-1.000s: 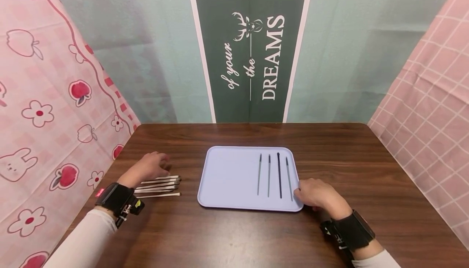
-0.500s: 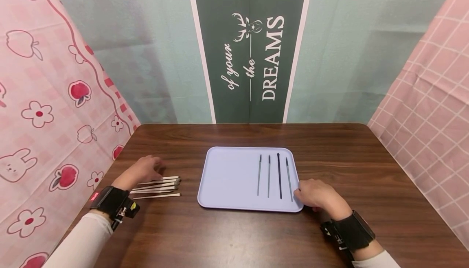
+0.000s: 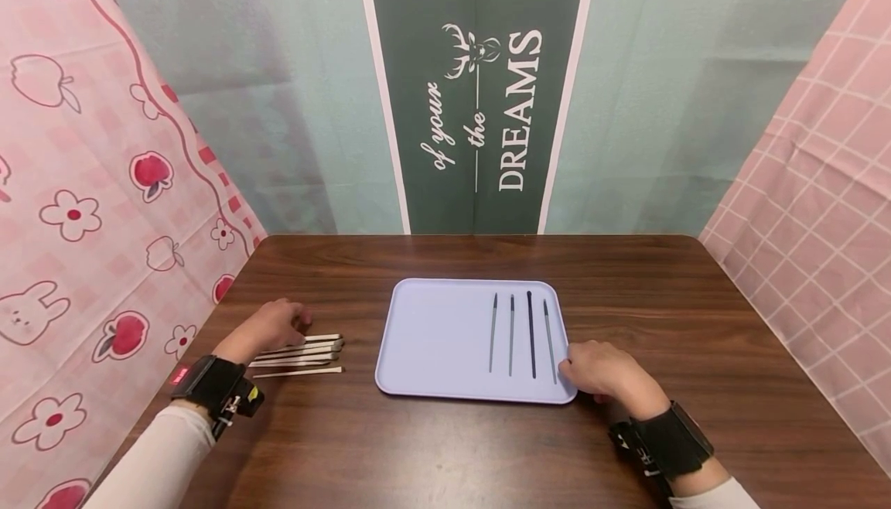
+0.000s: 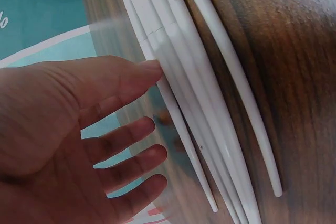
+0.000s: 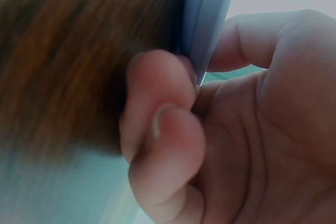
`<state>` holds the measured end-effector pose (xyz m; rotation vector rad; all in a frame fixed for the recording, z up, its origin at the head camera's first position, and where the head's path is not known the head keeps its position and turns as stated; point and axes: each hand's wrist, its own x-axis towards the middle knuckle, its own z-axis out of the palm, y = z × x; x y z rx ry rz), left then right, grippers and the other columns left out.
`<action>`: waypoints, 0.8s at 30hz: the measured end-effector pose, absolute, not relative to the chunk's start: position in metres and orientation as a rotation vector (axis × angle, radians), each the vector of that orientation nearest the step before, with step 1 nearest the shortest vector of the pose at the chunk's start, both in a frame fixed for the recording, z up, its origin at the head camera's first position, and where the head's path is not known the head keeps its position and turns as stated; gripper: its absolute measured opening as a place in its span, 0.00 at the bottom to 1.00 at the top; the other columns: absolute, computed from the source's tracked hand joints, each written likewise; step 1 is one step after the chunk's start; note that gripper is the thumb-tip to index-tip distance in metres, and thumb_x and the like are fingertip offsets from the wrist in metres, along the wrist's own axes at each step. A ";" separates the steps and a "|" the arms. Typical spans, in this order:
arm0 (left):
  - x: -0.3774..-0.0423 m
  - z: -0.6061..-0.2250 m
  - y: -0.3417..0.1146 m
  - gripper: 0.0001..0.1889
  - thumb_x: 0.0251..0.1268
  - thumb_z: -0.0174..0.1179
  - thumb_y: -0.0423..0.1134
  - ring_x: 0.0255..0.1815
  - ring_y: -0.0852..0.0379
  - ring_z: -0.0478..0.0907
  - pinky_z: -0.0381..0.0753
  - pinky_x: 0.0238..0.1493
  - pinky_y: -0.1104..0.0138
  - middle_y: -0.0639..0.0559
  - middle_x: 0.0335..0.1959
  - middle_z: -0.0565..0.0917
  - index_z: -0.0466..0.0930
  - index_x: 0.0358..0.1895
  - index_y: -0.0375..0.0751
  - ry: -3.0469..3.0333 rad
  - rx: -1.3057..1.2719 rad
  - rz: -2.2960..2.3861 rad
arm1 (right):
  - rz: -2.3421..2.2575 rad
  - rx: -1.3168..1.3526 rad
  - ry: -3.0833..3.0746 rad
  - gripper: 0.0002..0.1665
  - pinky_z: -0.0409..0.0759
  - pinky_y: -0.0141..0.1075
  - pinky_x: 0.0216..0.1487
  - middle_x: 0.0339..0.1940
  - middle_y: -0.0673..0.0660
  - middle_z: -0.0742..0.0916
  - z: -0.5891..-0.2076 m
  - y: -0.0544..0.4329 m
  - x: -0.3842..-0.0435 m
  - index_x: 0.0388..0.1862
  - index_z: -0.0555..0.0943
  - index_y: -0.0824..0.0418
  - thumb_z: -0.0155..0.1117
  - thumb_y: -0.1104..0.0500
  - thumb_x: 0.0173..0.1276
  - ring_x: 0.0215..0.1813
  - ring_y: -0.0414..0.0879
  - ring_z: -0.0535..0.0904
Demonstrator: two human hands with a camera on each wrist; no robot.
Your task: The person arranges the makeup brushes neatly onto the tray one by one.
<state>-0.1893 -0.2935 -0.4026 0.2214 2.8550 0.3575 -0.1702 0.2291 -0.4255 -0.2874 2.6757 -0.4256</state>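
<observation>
My left hand (image 3: 271, 325) hovers at a bundle of white-handled brushes (image 3: 322, 346) on the left of the table. In the left wrist view the thumb tip lies right at the edge of the white handles (image 4: 184, 72), while the other fingers stay loosely extended. A single white brush (image 3: 299, 373) lies slightly apart on the near side. My right hand (image 3: 600, 370) grips the near right corner of a pale lavender tray (image 3: 431, 394), thumb above and fingers curled below the rim (image 5: 207, 19). On the tray's right side lie grey brushes (image 3: 511, 339) and one black brush (image 3: 532, 339).
The brown wooden table (image 3: 445, 455) backs onto a green cloth (image 3: 473, 207) with white lettering. Pink patterned cloth (image 3: 125, 223) hangs at the left and pink checked cloth (image 3: 821, 207) at the right.
My left hand has drawn back slightly left and nearer, over the white handles, baring more of them. The right hand stays at the tray's corner, and the tray's brushes keep their places.
</observation>
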 end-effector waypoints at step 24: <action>-0.192 -0.414 -0.299 0.08 0.64 0.67 0.30 0.29 0.57 0.70 0.71 0.35 0.62 0.55 0.26 0.76 0.78 0.29 0.41 2.875 0.422 0.390 | -0.411 -0.289 2.681 0.10 0.74 0.38 0.21 0.20 0.55 0.78 -0.426 0.229 -0.171 0.28 0.76 0.60 0.54 0.59 0.69 0.18 0.47 0.76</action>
